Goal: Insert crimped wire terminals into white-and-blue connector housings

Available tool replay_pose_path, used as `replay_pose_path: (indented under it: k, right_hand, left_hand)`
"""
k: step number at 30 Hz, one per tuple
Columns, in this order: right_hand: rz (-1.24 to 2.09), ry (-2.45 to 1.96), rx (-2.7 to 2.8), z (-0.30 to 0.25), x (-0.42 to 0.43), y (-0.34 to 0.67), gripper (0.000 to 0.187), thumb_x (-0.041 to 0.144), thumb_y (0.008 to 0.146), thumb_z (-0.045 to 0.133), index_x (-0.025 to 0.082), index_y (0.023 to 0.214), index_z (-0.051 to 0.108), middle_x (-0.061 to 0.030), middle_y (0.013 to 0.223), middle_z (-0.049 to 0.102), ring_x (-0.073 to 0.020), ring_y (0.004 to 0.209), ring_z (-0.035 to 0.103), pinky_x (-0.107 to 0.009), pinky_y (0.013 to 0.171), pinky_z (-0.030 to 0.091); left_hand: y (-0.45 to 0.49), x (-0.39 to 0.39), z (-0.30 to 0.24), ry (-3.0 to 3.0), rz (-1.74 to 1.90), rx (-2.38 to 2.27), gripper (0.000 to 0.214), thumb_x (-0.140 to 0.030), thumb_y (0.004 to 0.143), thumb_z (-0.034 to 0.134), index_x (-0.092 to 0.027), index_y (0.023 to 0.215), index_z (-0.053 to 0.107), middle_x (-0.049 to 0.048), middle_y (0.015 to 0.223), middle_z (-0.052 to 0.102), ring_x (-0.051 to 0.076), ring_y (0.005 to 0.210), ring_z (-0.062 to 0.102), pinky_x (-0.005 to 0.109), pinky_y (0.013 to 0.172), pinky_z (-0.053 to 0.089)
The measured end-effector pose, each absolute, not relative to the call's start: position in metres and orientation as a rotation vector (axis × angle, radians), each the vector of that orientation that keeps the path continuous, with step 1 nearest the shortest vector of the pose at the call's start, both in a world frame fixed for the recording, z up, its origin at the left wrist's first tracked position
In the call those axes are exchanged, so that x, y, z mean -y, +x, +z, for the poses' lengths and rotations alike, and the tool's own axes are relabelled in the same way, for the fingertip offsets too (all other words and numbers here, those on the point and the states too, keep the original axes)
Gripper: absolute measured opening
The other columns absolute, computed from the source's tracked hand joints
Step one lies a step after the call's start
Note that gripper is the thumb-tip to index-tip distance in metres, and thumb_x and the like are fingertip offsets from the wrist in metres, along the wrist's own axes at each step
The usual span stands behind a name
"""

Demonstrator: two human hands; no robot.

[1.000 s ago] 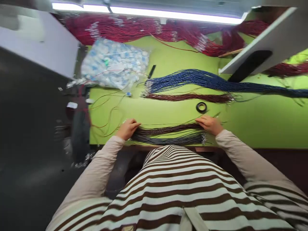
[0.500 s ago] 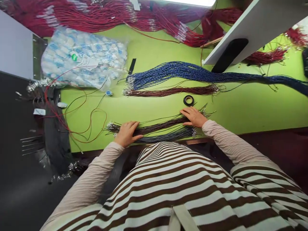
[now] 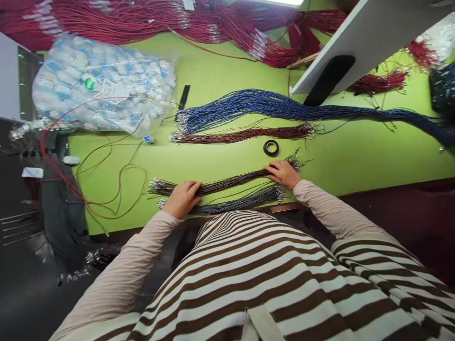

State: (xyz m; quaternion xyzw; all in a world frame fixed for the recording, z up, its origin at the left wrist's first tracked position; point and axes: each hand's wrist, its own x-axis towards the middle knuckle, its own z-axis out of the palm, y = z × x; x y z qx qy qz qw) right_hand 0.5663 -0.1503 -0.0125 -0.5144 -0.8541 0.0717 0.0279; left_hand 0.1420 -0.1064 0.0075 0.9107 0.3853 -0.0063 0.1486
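A bundle of dark brown wires (image 3: 234, 182) lies slantwise near the table's front edge, silvery terminals at its left end and loose tips at its right. My left hand (image 3: 182, 199) is closed round its left part. Near the right end, my right hand (image 3: 285, 174) has its fingers closed over the same bundle. Nearer my body rests a dark grey wire bundle (image 3: 238, 202), partly behind my left hand. Just beyond my right hand is a roll of black tape (image 3: 271, 148).
Farther back lie a reddish-brown wire bundle (image 3: 241, 135) and long blue wires (image 3: 256, 102). A clear bag of white-and-blue packets (image 3: 106, 85) sits at left, near loose looped red wire (image 3: 44, 147). Red wires (image 3: 142, 23) cover the back; a white panel (image 3: 355, 47) stands right.
My fingers have closed round the brown wires, and the bundle's strands are gathered more tightly between my hands. The whole view has shifted slightly, so the table's things appear farther left.
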Motion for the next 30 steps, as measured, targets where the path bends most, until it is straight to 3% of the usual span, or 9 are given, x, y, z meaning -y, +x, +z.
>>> replay_pose_path:
  k: [5, 10, 16, 20, 23, 27, 30]
  right_hand:
    - [0.214, -1.77, 2.565, -0.014, 0.175, 0.582, 0.034, 0.028, 0.095, 0.043, 0.023, 0.121, 0.063, -0.0107, 0.102, 0.061, -0.0227, 0.092, 0.047, -0.035, 0.08, 0.037]
    - [0.295, -1.759, 2.557, -0.014, 0.199, 0.585, 0.034, 0.028, 0.095, 0.042, 0.02, 0.121, 0.063, -0.01, 0.098, 0.062, -0.0211, 0.087, 0.049, -0.033, 0.076, 0.039]
    - [0.351, -1.784, 2.436, -0.007, 0.203, 0.595, 0.038, 0.038, 0.092, 0.048, 0.018, 0.122, 0.061, -0.0114, 0.112, 0.061, -0.0236, 0.101, 0.051, -0.038, 0.091, 0.041]
    - [0.295, -2.057, 2.093, 0.005, 0.208, 0.636, 0.037, 0.026, 0.092, 0.041, 0.017, 0.123, 0.059, -0.0121, 0.118, 0.059, -0.0232, 0.11, 0.051, -0.04, 0.099, 0.041]
    - [0.372, -2.131, 2.06, 0.013, 0.219, 0.66, 0.053, 0.015, 0.081, 0.044, 0.019, 0.133, 0.05, -0.011, 0.132, 0.05, -0.0241, 0.122, 0.044, -0.043, 0.106, 0.036]
    - [0.542, -2.093, 2.281, 0.011, 0.226, 0.654, 0.073, 0.021, 0.072, 0.057, 0.018, 0.142, 0.038, -0.0122, 0.149, 0.03, -0.0319, 0.134, 0.028, -0.051, 0.109, 0.028]
    - [0.526, -2.092, 2.313, 0.003, 0.22, 0.64, 0.072, 0.021, 0.073, 0.058, 0.019, 0.142, 0.039, -0.0126, 0.148, 0.032, -0.0322, 0.132, 0.03, -0.051, 0.107, 0.03]
  left_hand:
    - [0.144, 0.11, -0.002, 2.67, 0.025, -1.032, 0.03, -0.018, 0.09, 0.043, -0.014, 0.11, 0.064, 0.0138, 0.096, 0.063, 0.025, 0.085, 0.058, 0.036, 0.075, 0.048]
    - [0.152, 0.118, -0.001, 2.695, 0.039, -0.955, 0.031, -0.021, 0.093, 0.041, -0.014, 0.109, 0.066, 0.0131, 0.094, 0.064, 0.023, 0.082, 0.057, 0.035, 0.074, 0.047]
    - [0.145, 0.117, -0.003, 2.669, 0.085, -0.9, 0.033, -0.023, 0.093, 0.038, -0.014, 0.108, 0.066, 0.0132, 0.093, 0.064, 0.024, 0.083, 0.058, 0.035, 0.074, 0.048]
    - [0.134, 0.114, -0.01, 2.707, 0.14, -0.916, 0.035, -0.023, 0.092, 0.036, -0.015, 0.106, 0.067, 0.0131, 0.094, 0.064, 0.025, 0.084, 0.059, 0.036, 0.075, 0.048]
    - [0.134, 0.115, -0.01, 2.714, 0.127, -0.977, 0.034, -0.026, 0.091, 0.037, -0.015, 0.108, 0.065, 0.014, 0.099, 0.064, 0.027, 0.088, 0.059, 0.039, 0.077, 0.048]
    - [0.148, 0.12, -0.006, 2.714, 0.073, -1.009, 0.033, -0.029, 0.09, 0.042, -0.016, 0.115, 0.06, 0.0154, 0.106, 0.062, 0.029, 0.095, 0.058, 0.041, 0.082, 0.049]
    - [0.161, 0.12, -0.006, 2.709, 0.081, -1.011, 0.033, -0.028, 0.09, 0.043, -0.016, 0.116, 0.058, 0.0156, 0.107, 0.062, 0.028, 0.097, 0.058, 0.041, 0.083, 0.049]
